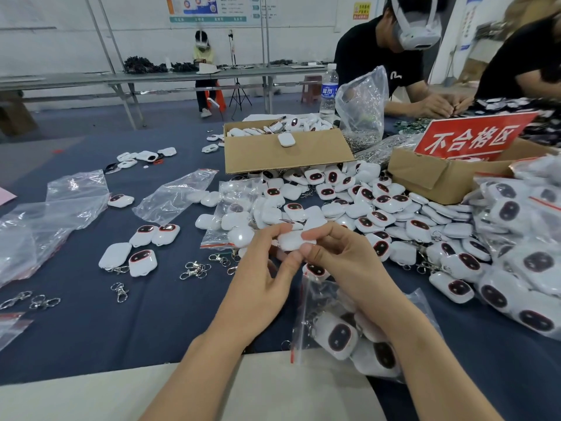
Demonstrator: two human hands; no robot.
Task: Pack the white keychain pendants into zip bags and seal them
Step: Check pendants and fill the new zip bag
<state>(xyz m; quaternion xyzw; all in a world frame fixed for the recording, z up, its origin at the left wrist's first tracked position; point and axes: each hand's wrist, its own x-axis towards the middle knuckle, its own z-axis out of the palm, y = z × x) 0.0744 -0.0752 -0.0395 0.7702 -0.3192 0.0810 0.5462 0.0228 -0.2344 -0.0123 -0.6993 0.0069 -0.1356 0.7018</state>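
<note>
White hard-plastic, rounded-square keychain pendant (293, 240): you pinch it between the fingertips of your left hand (261, 278) and right hand (343, 259), above the dark blue cloth-covered table (151, 314). Judged light, rigid and slippery; hold it by the edges. The clear, part-filled zip bag (306, 317) under your right forearm looks limp; take it by the mouth.

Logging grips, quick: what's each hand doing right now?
Left hand: pinching the white pendant.
Right hand: pinching the same pendant from the other side.
</note>
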